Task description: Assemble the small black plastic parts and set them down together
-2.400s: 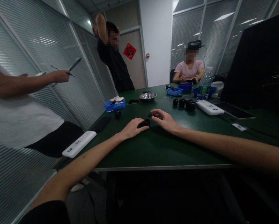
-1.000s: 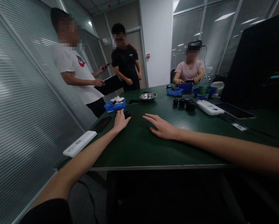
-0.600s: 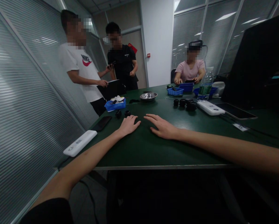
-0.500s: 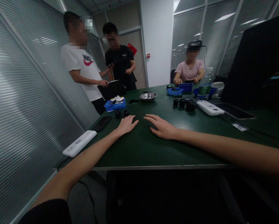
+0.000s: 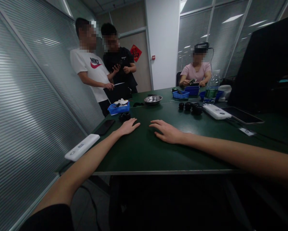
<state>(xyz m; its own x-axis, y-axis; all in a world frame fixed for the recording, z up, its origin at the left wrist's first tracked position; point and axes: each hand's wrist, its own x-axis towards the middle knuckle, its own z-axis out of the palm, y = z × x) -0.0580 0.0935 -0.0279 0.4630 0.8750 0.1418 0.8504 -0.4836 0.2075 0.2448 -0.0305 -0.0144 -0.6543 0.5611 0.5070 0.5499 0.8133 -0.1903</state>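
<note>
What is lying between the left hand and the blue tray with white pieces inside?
The head view shows two small black parts between the left hand and the blue tray; whether the hand touches them is unclear.

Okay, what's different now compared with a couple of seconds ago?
The left hand has moved left and let go of its black part, now beside another black part. The right hand no longer touches a small black piece. The silver bowl and nearby blue tray stayed put.
</note>
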